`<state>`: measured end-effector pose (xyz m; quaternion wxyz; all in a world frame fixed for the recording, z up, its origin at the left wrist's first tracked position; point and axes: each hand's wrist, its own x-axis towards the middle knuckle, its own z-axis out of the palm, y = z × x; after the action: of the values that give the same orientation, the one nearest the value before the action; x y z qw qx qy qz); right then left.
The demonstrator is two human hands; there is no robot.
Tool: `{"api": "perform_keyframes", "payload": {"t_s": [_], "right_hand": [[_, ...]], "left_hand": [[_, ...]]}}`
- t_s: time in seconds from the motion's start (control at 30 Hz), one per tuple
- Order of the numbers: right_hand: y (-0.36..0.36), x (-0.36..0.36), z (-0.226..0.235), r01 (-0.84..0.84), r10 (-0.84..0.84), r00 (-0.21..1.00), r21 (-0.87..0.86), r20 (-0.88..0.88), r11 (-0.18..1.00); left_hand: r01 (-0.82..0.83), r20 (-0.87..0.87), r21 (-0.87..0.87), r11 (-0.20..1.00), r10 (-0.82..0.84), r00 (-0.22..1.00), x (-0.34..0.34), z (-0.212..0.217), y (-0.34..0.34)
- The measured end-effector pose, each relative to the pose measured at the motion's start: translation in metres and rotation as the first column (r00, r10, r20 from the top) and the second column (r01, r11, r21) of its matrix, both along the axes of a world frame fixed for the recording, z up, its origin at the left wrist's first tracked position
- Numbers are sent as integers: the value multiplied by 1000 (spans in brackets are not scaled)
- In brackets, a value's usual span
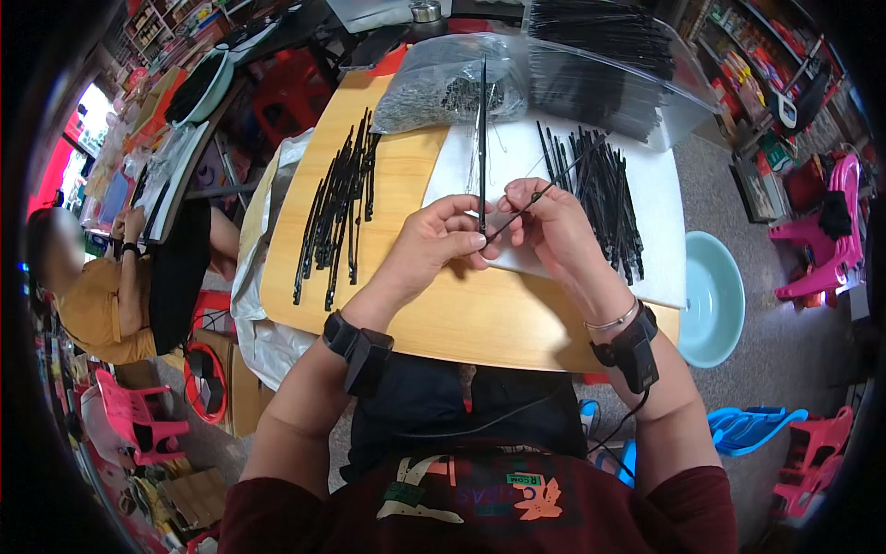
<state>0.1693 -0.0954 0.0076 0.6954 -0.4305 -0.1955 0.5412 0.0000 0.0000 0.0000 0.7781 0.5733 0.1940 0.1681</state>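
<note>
Above the table's middle, my left hand [432, 245] is closed, its thumb and fingertips pinching the lower end of a long black rod [483, 138] that points away from me. Close beside it, my right hand [558, 231] is closed on a thin dark stick [580, 159], which slants up to the right; its lower end meets the left fingertips. Whether the two pieces are joined there, I cannot tell. A loose pile of black rods [340, 208] lies on the bare wood to the left. Another bundle of black rods [600, 198] rests on a white sheet [660, 231] to the right.
A clear bag of small wire-like pieces [415, 97] and a clear bin [660, 129] full of black rods stand at the far side of the wooden table [415, 328]. A pale blue basin [715, 300] sits at the right. Another person [106, 295] sits at far left.
</note>
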Motion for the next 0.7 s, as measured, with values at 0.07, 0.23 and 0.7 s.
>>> {"api": "perform_keyframes", "payload": {"t_s": [0.07,0.23,0.7], "right_hand": [[1,1,-2,-5,5,1000,8,-1,1000],[-2,-5,4,13,-18,994,50,109,999],[-4,-18,8,-223,198,936,57,290,973]], "left_hand": [[19,14,-30,999,-19,1000,0,2,0],[3,54,-38,999,-1,999,0,4,-4],[-164,23,73,984,163,986,0,0,-4]]}}
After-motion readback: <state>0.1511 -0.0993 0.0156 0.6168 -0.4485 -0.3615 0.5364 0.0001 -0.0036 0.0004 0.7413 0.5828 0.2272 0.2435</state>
